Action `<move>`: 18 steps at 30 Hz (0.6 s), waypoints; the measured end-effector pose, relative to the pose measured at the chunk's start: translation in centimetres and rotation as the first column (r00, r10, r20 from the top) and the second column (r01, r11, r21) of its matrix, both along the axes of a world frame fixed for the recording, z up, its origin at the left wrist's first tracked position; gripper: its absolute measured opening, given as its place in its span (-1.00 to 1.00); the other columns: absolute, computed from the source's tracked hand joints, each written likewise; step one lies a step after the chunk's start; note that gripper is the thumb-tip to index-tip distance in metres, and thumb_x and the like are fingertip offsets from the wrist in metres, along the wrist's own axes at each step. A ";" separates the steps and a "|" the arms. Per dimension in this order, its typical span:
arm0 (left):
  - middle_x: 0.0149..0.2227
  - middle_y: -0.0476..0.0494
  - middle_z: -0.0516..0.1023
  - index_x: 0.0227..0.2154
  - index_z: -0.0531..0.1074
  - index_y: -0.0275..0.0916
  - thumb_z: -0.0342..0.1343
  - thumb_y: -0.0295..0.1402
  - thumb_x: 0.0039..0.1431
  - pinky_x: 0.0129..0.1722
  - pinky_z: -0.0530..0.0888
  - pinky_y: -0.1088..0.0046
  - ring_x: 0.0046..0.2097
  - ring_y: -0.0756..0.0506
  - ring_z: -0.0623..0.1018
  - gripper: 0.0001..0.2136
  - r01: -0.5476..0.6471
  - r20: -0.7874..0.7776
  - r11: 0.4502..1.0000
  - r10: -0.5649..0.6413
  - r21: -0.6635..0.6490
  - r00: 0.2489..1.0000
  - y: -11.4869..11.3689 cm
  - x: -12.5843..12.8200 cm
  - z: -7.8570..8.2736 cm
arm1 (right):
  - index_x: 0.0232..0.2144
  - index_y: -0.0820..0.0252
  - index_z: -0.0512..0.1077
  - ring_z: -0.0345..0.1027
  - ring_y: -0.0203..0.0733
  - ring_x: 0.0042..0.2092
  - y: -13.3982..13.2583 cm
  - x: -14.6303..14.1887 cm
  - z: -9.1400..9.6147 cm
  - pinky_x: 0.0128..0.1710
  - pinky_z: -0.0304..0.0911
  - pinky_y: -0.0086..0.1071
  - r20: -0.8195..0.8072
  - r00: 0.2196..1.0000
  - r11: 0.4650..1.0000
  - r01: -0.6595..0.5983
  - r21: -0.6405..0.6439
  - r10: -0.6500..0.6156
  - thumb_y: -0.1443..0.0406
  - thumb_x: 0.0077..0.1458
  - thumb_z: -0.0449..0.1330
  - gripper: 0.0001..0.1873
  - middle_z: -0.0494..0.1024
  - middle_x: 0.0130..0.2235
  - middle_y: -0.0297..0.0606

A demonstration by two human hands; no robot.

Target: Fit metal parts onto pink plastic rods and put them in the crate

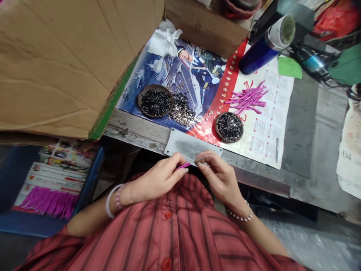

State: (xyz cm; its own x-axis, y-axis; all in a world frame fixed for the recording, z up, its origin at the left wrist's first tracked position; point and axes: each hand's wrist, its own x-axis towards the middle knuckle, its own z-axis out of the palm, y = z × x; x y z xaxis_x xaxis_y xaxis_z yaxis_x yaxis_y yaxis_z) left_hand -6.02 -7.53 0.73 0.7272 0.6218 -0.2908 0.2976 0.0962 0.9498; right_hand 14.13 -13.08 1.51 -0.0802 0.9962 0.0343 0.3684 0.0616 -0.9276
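Magenta plastic strip (184, 165) sits pinched in the fingertips of the left hand (152, 181), just above the chest of a red striped shirt (169, 226). Fingers of the right hand (220, 176) curl inward just beside the strip's far end, though whether they touch it cannot be told. Directly ahead of both hands, a pale grey metal sheet (191, 146) lies at the edge of the worn grey counter (299, 124). Ahead of the right hand, a round dark dish of black screws (229, 127) rests on a printed paper calendar (262, 150), with a loose bundle of magenta plastic strips (248, 98) farther forward. Ahead of the left hand, a second round dark dish of black screws (155, 101) sits beside a scattered heap of small silver washers (180, 111). Brown corrugated cardboard (56, 64) overhangs the counter forward of the left hand, and a blue tray (17, 177) sits lower, out to that hand's side.
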 end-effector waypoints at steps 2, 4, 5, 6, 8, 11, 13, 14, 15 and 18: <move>-0.34 0.00 0.47 -0.25 0.38 -0.21 -0.03 -0.35 0.36 -0.28 0.34 0.45 -0.30 -0.04 0.45 -0.88 0.033 -0.051 0.997 -0.029 0.063 0.998 0.1 -0.1 0.2 | -0.28 0.13 0.40 0.39 -0.17 -0.22 0.0 -0.1 0.0 -0.20 0.35 -0.30 -0.030 1.000 0.999 0.001 -0.033 -0.002 0.37 0.32 0.13 -0.91 0.48 -0.28 -0.25; -0.37 -0.02 0.50 -0.29 0.41 -0.22 -0.02 -0.35 0.36 -0.32 0.33 0.46 -0.33 -0.05 0.47 -0.86 0.060 -0.089 0.990 -0.049 0.125 0.995 0.1 -0.1 0.2 | -0.30 0.14 0.41 0.38 -0.17 -0.23 0.0 -0.3 0.0 -0.20 0.35 -0.30 -0.053 0.999 0.999 -0.004 -0.045 0.002 0.36 0.31 0.14 -0.91 0.48 -0.29 -0.25; -0.38 -0.04 0.51 -0.31 0.42 -0.22 -0.02 -0.35 0.37 -0.34 0.33 0.46 -0.34 -0.05 0.48 -0.84 0.081 -0.112 0.982 -0.063 0.168 0.992 0.1 -0.1 0.2 | -0.30 0.14 0.41 0.38 -0.18 -0.24 0.0 -0.4 -0.1 -0.20 0.35 -0.30 -0.061 0.998 0.999 -0.008 -0.045 0.005 0.36 0.30 0.16 -0.91 0.48 -0.30 -0.26; -0.38 -0.06 0.53 -0.31 0.44 -0.23 -0.03 -0.35 0.38 -0.34 0.33 0.46 -0.34 -0.06 0.50 -0.81 0.105 -0.136 0.971 -0.077 0.214 0.988 0.1 -0.2 0.2 | -0.31 0.14 0.41 0.38 -0.19 -0.25 -0.1 -0.4 -0.2 -0.20 0.35 -0.30 -0.067 0.998 0.999 -0.011 -0.044 0.008 0.36 0.29 0.17 -0.91 0.49 -0.30 -0.27; -0.31 -0.12 0.59 -0.27 0.48 -0.24 -0.05 -0.35 0.39 -0.28 0.37 0.43 -0.28 -0.10 0.56 -0.79 0.153 -0.174 0.942 -0.104 0.298 0.979 0.0 -0.2 0.1 | -0.31 0.14 0.42 0.38 -0.20 -0.25 -0.2 -0.6 -0.4 -0.20 0.35 -0.31 -0.074 0.997 0.999 -0.018 -0.040 0.015 0.37 0.28 0.19 -0.92 0.49 -0.31 -0.28; -0.19 -0.19 0.64 -0.13 0.50 -0.24 -0.09 -0.33 0.43 -0.18 0.42 0.40 -0.15 -0.16 0.62 -0.75 0.197 -0.219 0.909 -0.121 0.368 0.968 -0.2 -0.3 0.2 | -0.31 0.14 0.43 0.38 -0.21 -0.24 -0.3 -0.7 -0.6 -0.20 0.35 -0.33 -0.075 0.997 0.999 -0.021 -0.027 0.019 0.38 0.28 0.19 -0.92 0.50 -0.30 -0.29; -0.18 -0.19 0.65 -0.10 0.50 -0.23 -0.11 -0.31 0.44 -0.18 0.43 0.41 -0.15 -0.16 0.63 -0.73 0.229 -0.256 0.888 -0.132 0.398 0.957 -0.3 -0.3 0.3 | -0.31 0.14 0.43 0.39 -0.21 -0.24 -0.3 -0.7 -0.6 -0.20 0.36 -0.33 -0.065 0.998 1.000 -0.025 -0.019 0.023 0.37 0.28 0.19 -0.91 0.50 -0.30 -0.28; -0.19 -0.19 0.65 -0.11 0.50 -0.23 -0.12 -0.31 0.44 -0.20 0.43 0.41 -0.16 -0.16 0.63 -0.72 0.250 -0.278 0.877 -0.141 0.411 0.950 -0.3 -0.3 0.4 | -0.32 0.14 0.43 0.39 -0.21 -0.25 -0.2 -0.7 -0.6 -0.21 0.36 -0.32 -0.057 0.998 1.000 -0.025 -0.018 0.024 0.37 0.28 0.19 -0.91 0.51 -0.31 -0.28; -0.21 -0.19 0.65 -0.12 0.50 -0.24 -0.12 -0.31 0.44 -0.22 0.43 0.42 -0.18 -0.16 0.63 -0.72 0.270 -0.299 0.866 -0.149 0.422 0.943 -0.3 -0.3 0.5 | -0.32 0.14 0.43 0.40 -0.20 -0.25 -0.2 -0.7 -0.5 -0.21 0.37 -0.32 -0.051 0.998 0.999 -0.027 -0.017 0.026 0.36 0.28 0.20 -0.91 0.51 -0.31 -0.28; -0.24 -0.20 0.65 -0.16 0.51 -0.25 -0.13 -0.33 0.44 -0.27 0.43 0.43 -0.22 -0.15 0.63 -0.72 0.321 -0.353 0.843 -0.169 0.433 0.920 -0.4 -0.2 0.9 | -0.34 0.14 0.42 0.41 -0.20 -0.28 -0.2 -0.7 -0.4 -0.24 0.38 -0.32 -0.034 0.999 0.999 -0.043 -0.009 0.043 0.34 0.28 0.20 -0.90 0.52 -0.33 -0.28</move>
